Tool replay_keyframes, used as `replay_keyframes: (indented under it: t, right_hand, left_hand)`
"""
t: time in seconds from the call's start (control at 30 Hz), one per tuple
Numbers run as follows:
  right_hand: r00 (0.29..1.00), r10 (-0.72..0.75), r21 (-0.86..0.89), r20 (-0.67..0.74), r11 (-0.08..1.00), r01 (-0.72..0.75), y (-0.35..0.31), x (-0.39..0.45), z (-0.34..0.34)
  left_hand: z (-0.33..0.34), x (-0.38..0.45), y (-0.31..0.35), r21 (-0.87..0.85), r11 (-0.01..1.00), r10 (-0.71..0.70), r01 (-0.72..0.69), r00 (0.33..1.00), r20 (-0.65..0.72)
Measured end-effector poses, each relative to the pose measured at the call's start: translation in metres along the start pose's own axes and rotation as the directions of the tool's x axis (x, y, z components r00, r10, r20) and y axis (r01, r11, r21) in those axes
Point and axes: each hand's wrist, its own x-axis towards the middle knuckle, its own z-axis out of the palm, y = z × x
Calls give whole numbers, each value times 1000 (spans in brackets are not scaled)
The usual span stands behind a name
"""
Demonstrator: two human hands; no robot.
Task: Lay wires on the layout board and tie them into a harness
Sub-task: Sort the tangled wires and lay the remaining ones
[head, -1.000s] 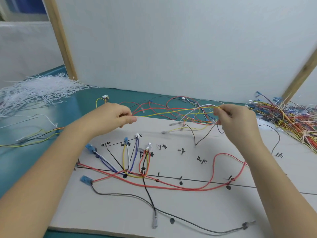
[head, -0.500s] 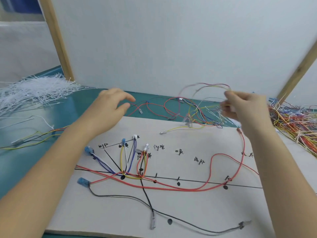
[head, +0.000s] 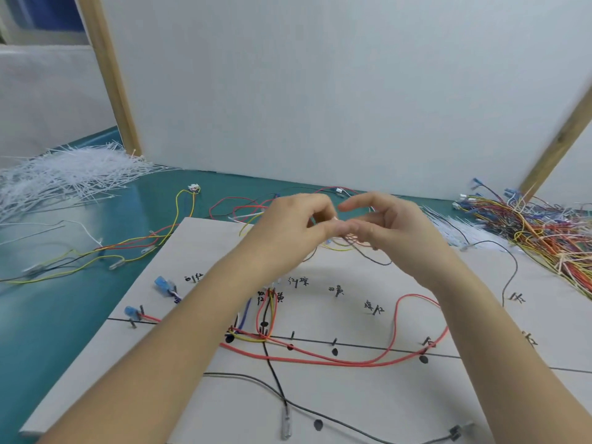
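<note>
The pale layout board [head: 368, 402] lies in front of me, marked with black lines, dots and handwritten labels. Red, yellow, blue and black wires [head: 320, 355] run along its pegs. My left hand [head: 294, 225] and my right hand [head: 384, 229] meet above the board's far edge. Their fingertips pinch together on a small pale connector with thin wires [head: 342, 227] trailing down behind them. The pinched piece is blurred and mostly hidden by the fingers.
A heap of white cable ties [head: 64, 177] lies at the far left on the teal table [head: 48, 331]. A tangled pile of coloured wires [head: 544, 232] sits at the right. Loose wires [head: 105, 251] lie left of the board. A white wall panel [head: 320, 91] stands behind.
My hands, apart before, have come together over the board's far edge. The wire bundle once lifted by my right hand has come down and is now pinched between both hands.
</note>
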Motion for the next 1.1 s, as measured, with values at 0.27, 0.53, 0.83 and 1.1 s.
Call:
replay_keyframes:
  t: [0.27,0.53,0.83,1.1]
  right_hand:
    - [1000,-19,-62,-5,998,19,3,-1,5]
    - [997,42,-62,71,997,-38,-2,-7,4]
    - [996,38,-2,78,999,-38,-4,-9,5]
    - [990,118,73,76,990,-124,-3,-9,8]
  left_hand:
    - [-2,-3,-8,-589,750,-246,300,954,172]
    - [-1,-4,-9,-571,784,-215,243,970,117]
    - [-7,-7,-4,-527,816,-126,239,962,242]
    - [-14,-7,-2,-271,952,-84,142,974,212]
